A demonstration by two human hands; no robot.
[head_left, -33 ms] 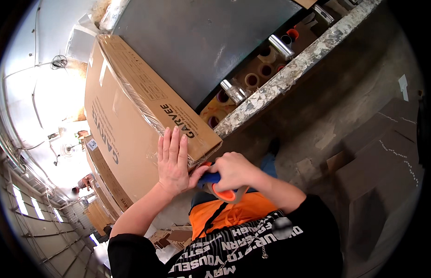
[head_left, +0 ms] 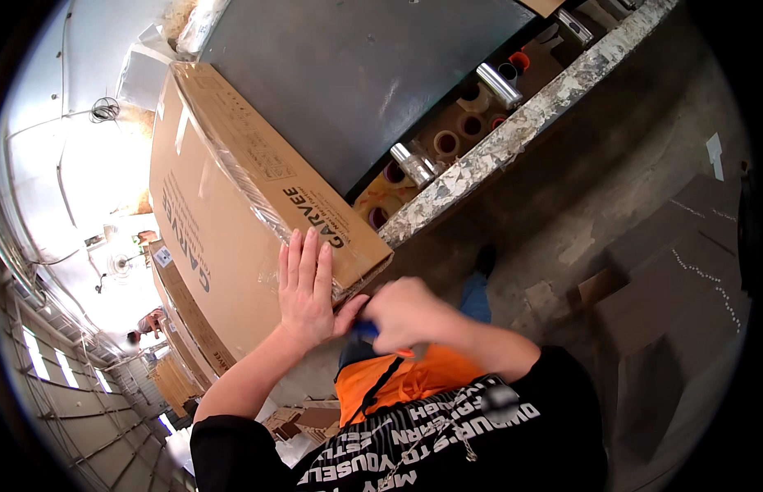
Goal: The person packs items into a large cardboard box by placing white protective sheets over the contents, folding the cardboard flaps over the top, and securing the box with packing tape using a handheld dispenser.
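A large brown cardboard box [head_left: 221,217] lies aslant at the left, clear tape running along its long upper edge. My left hand [head_left: 305,295] rests on the near corner of that box, open, palm down with the fingers stretched out. Close beside the same corner, my right hand [head_left: 410,316] is closed around the blue handle of a tape dispenser [head_left: 365,330]. The hand is blurred by motion and hides most of the dispenser; only bits of blue and orange show.
Behind the box stands a dark-topped table [head_left: 357,82]. Tape rolls [head_left: 446,143] and shiny metal rollers [head_left: 498,84] sit along its side, inside a worn, paint-flaked rail [head_left: 513,148]. Flattened dark cardboard [head_left: 677,271] lies on the floor at right. More boxes [head_left: 193,320] stand at left, near another person.
My right hand has turned over with the tape dispenser, so the orange part and tape roll are now mostly hidden. My left hand and the box have hardly moved.
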